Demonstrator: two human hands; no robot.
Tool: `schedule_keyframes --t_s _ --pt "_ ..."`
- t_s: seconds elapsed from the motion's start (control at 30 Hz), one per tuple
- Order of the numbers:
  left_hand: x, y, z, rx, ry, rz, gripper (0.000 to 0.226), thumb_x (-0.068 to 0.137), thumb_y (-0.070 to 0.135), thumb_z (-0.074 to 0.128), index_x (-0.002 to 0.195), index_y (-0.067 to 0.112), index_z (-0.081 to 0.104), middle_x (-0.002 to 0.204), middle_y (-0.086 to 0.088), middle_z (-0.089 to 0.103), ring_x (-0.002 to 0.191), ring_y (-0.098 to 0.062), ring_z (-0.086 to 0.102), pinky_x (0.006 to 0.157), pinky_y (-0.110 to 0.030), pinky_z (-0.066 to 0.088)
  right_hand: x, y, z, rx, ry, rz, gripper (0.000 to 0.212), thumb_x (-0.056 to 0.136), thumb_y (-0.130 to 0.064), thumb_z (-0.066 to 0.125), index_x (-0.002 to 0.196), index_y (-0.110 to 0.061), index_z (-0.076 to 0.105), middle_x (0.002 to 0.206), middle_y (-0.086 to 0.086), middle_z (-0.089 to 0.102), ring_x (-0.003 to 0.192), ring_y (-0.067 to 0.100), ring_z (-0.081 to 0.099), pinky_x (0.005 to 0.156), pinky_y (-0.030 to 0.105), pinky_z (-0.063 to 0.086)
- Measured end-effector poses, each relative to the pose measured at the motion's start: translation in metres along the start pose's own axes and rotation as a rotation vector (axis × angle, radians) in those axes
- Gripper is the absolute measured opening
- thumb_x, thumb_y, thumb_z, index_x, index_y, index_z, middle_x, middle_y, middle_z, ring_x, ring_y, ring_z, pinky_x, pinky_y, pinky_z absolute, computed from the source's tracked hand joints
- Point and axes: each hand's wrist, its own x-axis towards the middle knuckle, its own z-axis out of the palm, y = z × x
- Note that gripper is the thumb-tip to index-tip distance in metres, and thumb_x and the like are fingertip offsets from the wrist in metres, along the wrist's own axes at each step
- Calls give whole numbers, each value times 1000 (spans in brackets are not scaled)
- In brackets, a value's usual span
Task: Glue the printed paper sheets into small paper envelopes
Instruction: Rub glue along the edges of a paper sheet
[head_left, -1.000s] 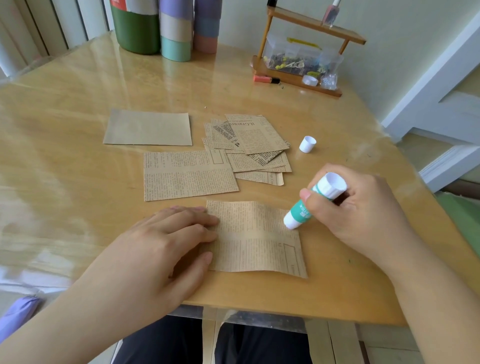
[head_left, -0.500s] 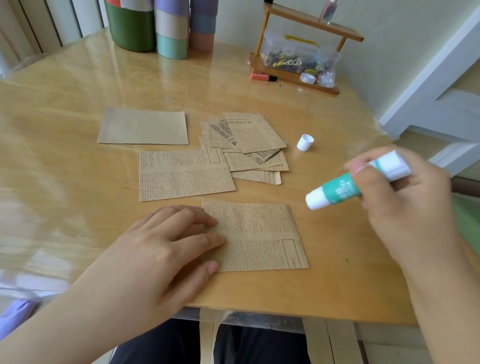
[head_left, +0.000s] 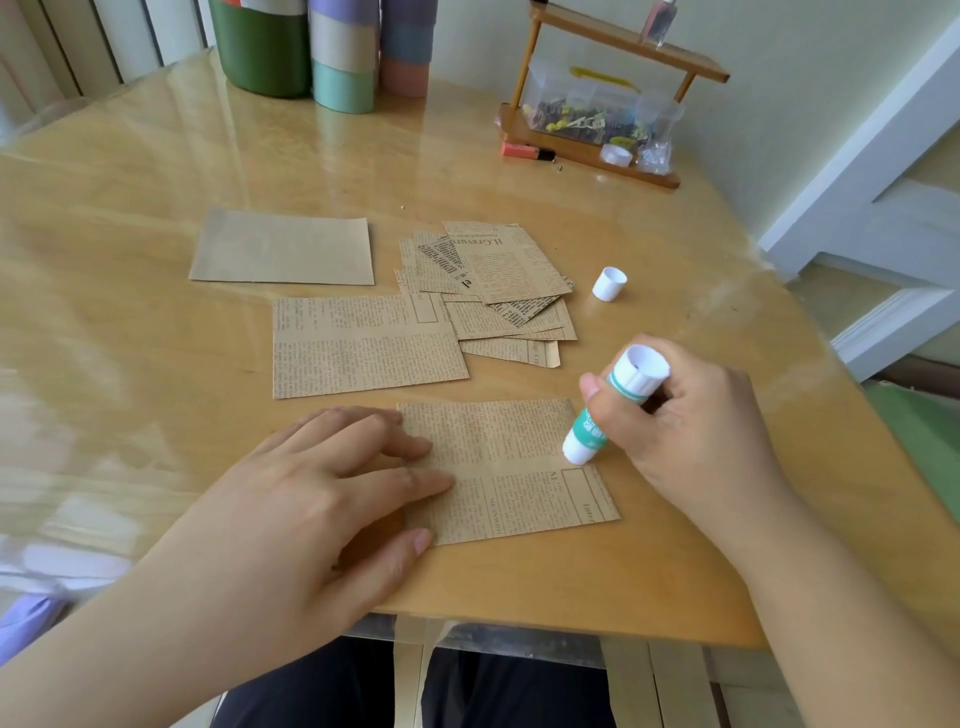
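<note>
A folded printed paper sheet (head_left: 519, 467) lies near the table's front edge. My left hand (head_left: 332, 488) rests flat on its left part, fingers straight. My right hand (head_left: 691, 415) grips a green and white glue stick (head_left: 608, 410), its tip down on the sheet's right edge. Behind lie a larger printed sheet (head_left: 363, 345), a fanned pile of small printed envelopes (head_left: 498, 280) and a plain brown sheet (head_left: 283, 247). The glue stick's white cap (head_left: 609, 283) stands to the right of the pile.
Coloured paper rolls (head_left: 343, 57) stand at the back of the wooden table (head_left: 156, 364). A small wooden rack (head_left: 597, 119) with a clear box of bits sits back right, an orange marker (head_left: 524, 151) beside it. A white door frame (head_left: 857, 208) is to the right.
My right hand had lifted the glue stick away to the right; it has now come back down and left, tip on the sheet's right edge. My left hand stayed on the sheet.
</note>
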Motion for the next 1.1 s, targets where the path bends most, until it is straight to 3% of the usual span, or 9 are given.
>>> schedule_keyframes --t_s 0.13,0.3,0.4,0.57,0.87,0.97,1.1 --pt "0 1 0 0 11 4 36 86 47 46 111 32 67 109 14 58 115 -13 52 93 -25 39 5 5 7 5 51 -30 36 76 -38 56 61 -8 44 59 -1 45 46 6 29 43 7 22" --pt "0 0 0 0 9 -2 37 85 48 46 112 33 67 110 15 58 116 -13 52 93 -25 38 15 9 13 30 63 -35 34 80 -18 63 60 -21 37 45 -26 48 42 2 35 42 4 24" --pt "0 0 0 -3 -1 -9 37 85 49 46 112 34 66 110 16 57 117 -12 51 91 -27 41 24 15 16 53 57 -26 41 83 -12 65 61 -26 34 40 -23 48 41 0 39 43 5 26" --pt "0 2 -3 -6 -17 -23 38 85 50 46 115 34 63 112 17 55 116 -10 51 89 -22 42 27 14 15 77 19 -24 28 84 -13 63 66 -12 43 48 -4 63 41 0 38 43 5 26" --pt "0 6 -6 -39 -27 -99 41 83 55 46 109 28 62 113 16 54 104 -3 51 83 -11 33 1 3 0 70 -23 -24 34 79 -20 60 64 6 45 44 -25 49 46 9 30 41 9 23" --pt "0 6 -5 -50 -16 -116 45 81 58 46 109 26 61 113 16 53 104 -2 51 89 -13 34 -4 1 -3 74 -53 -57 40 79 -31 59 63 3 47 46 -23 49 46 8 30 41 9 23" --pt "1 5 -5 -29 -10 -100 47 81 57 48 108 22 63 111 14 54 112 -5 51 110 -34 24 0 5 3 107 -30 -43 43 76 -39 54 63 1 46 48 0 48 48 14 30 43 15 24"
